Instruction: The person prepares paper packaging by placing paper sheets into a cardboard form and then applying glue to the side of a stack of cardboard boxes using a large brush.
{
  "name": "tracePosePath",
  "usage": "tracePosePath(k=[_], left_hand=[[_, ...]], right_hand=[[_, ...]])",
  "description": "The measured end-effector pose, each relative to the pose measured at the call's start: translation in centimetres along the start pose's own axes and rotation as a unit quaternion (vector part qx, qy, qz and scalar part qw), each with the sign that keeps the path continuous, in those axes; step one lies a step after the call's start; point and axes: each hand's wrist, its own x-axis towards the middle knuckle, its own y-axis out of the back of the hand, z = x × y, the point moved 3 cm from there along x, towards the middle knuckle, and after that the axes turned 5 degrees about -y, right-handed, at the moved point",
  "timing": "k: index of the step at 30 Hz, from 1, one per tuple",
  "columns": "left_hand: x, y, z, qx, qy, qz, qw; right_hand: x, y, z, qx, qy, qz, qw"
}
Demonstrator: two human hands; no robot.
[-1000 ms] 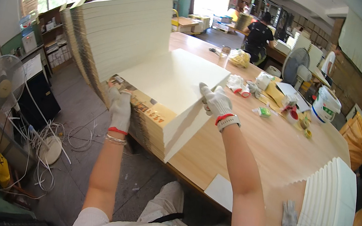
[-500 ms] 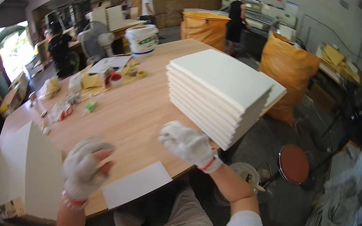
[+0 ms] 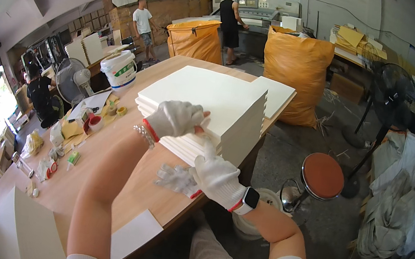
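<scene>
A tall stack of white boards [image 3: 207, 94] stands on the wooden table ahead of me. My left hand [image 3: 176, 118], in a white glove with bare fingertips, is closed in front of the stack's near edge. Whatever lies between its fingers is hidden. Just below it, my right hand [image 3: 215, 177], also gloved, is close to the stack's near corner. One finger points up toward my left hand and stands apart from the bent others; nothing shows in its grasp. Beside my right hand, a loose grey-white glove [image 3: 176, 180] appears blurred over the tabletop.
A white sheet [image 3: 133, 237] lies by the table's near edge. Tape rolls, scraps and a white bucket [image 3: 119, 69] occupy the left side. To the right are a red-brown stool [image 3: 323, 176], an orange sack [image 3: 294, 78] and a fan [image 3: 393, 96]. Several people work farther back.
My left hand has moved up and right to the stack, near my right hand. The loose glove now shows beside my right hand. The view has shifted to the right.
</scene>
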Motion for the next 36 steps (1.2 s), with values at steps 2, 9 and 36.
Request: tracePosePath(k=[2,9,36], left_hand=[[-0.2,-0.6,0.2,0.006,-0.059,0.076,0.995],[-1.3,-2.6,0.1,-0.072,0.109,0.168,0.977],[0.6,-3.5,3.7,-0.88,0.377,0.291,0.001]], right_hand=[[-0.1,-0.5,0.3,-0.005,0.006,-0.01,1.0],[0.2,0.9,1.7,0.1,0.025,-0.031,0.994],[4.9,1.2,11.5,0.828,-0.349,0.044,0.436]])
